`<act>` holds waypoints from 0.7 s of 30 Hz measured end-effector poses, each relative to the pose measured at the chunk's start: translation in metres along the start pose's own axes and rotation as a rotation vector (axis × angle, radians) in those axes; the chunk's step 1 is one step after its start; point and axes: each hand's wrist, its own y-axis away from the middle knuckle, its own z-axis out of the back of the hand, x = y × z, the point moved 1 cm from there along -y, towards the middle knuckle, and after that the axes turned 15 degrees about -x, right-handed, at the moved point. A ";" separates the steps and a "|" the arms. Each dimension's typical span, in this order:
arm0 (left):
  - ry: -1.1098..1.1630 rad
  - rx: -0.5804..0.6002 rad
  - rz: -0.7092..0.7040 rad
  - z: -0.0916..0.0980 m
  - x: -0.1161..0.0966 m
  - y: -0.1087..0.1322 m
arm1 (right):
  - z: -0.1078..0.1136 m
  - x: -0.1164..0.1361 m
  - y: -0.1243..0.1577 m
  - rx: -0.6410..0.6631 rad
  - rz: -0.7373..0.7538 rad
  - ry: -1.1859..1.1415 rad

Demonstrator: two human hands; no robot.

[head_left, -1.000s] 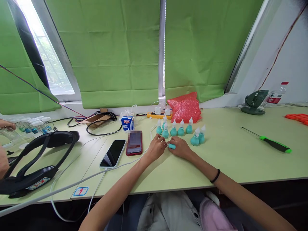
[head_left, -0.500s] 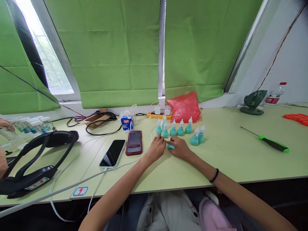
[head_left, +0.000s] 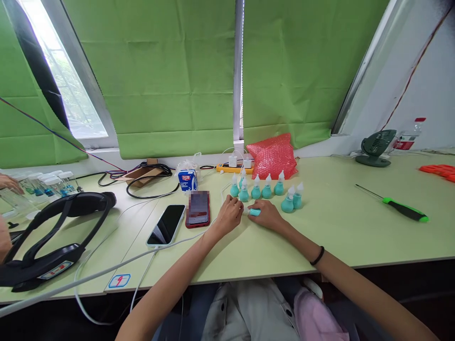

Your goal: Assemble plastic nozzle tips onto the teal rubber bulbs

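Both my hands rest on the pale green table, meeting over one small teal bulb (head_left: 254, 211) with a white tip that lies on its side. My right hand (head_left: 267, 216) pinches the teal body. My left hand (head_left: 229, 216) is curled, its fingertips at the white tip end. Just behind them stand several matching teal bulbs with white nozzles (head_left: 256, 189), upright in a loose row, two more (head_left: 291, 200) to the right.
A red phone (head_left: 198, 210) and a black phone (head_left: 167, 225) on a white cable lie left of my hands. Further left: a black headset (head_left: 53, 237), clear vials and another person's hand (head_left: 9, 182). Red bubble wrap (head_left: 273, 157), a milk carton (head_left: 187, 180), a green-handled screwdriver (head_left: 401, 208), a fan (head_left: 375, 148).
My hands have shifted slightly; the teal bulb between them now shows more clearly, with its white tip toward my left fingers. The view has tilted a little.
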 end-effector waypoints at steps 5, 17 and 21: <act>-0.021 0.008 0.059 0.007 0.009 0.000 | 0.003 -0.005 -0.002 -0.006 -0.045 0.014; -0.002 0.105 0.112 0.006 0.011 0.001 | 0.004 -0.001 -0.002 -0.003 -0.040 -0.068; 0.052 0.097 0.180 0.008 0.011 -0.001 | 0.004 0.001 -0.002 -0.001 0.008 -0.152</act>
